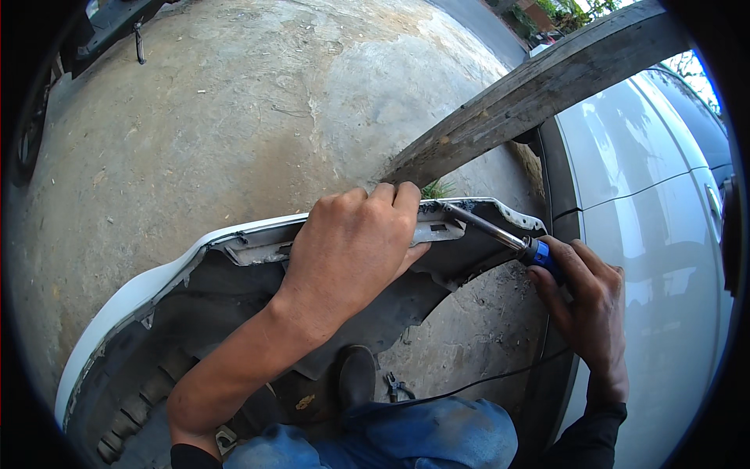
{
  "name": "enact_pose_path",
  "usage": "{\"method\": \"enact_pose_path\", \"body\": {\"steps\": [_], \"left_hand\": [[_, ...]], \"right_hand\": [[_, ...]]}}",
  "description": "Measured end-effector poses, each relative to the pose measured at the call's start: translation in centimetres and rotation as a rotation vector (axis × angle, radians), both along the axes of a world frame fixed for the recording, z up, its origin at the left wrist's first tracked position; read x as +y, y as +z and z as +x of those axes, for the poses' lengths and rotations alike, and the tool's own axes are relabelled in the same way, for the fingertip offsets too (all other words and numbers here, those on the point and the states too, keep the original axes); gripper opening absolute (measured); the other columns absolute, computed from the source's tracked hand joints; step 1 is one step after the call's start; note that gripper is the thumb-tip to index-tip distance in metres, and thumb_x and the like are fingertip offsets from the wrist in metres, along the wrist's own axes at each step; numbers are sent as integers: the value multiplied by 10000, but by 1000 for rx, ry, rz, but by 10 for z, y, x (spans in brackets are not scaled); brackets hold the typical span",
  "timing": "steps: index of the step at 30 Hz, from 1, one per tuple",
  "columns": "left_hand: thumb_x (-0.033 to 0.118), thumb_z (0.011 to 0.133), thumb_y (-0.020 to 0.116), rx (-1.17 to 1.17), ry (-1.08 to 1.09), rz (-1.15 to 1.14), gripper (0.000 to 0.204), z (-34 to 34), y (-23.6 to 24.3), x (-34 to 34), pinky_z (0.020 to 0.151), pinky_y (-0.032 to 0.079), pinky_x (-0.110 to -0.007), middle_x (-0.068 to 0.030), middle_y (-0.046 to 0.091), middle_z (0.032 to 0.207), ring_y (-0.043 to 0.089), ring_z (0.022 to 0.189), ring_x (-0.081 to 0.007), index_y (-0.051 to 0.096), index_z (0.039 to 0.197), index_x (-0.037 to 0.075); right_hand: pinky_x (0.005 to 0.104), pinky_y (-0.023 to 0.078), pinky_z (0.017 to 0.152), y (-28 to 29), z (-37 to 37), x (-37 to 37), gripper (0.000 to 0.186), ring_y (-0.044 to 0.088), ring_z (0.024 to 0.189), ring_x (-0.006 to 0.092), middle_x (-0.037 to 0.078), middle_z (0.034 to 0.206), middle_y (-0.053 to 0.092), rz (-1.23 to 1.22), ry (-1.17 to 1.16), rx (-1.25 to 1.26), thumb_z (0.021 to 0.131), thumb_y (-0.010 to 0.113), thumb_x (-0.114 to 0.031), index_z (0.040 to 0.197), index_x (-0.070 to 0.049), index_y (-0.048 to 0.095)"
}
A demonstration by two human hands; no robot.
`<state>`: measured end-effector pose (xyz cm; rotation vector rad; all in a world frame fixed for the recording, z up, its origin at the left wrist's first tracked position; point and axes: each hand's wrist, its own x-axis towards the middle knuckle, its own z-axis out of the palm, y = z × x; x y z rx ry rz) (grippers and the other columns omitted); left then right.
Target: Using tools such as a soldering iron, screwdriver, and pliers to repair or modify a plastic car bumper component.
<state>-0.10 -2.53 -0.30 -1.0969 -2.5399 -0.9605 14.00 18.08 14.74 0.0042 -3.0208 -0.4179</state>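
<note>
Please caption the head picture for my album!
Left hand gripping a curved white panel, right hand pointing a blue-handled tool at it.

A wide fisheye camera on the person's head looks down and forward over the jeans [445,430], with the left hand [351,246] and right hand [584,293] close below and the concrete floor [234,117] stretching away beyond.

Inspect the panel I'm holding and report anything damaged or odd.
The white panel looks damaged: its top rim is dark and rough near the tip of the blue-handled tool in your right hand. The dark lining below has a ragged, torn-looking edge.
</note>
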Motion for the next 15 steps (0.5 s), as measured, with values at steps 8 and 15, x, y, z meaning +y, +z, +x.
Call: {"method": "enact_pose_path", "body": {"steps": [8, 15], "left_hand": [[307, 802, 926, -6, 0, -1, 446, 0, 0, 0, 773, 626, -398, -133, 748, 904, 779, 864, -309, 665, 1038, 33], [308, 800, 927, -3, 1, 1, 451, 0, -1, 1, 772, 626, -402, -131, 745, 894, 778, 863, -311, 668, 1045, 31]], "right_hand": [[400, 419, 687, 0, 0, -4, 372, 678, 739, 211, 47, 890, 685, -27, -11, -21, 981, 811, -322, 1252, -78, 742], [398, 433, 681, -1, -1, -4, 364, 686, 736, 230, 56, 894, 687, -43, 2, -10, 982, 806, -307, 1254, -73, 740]]}}
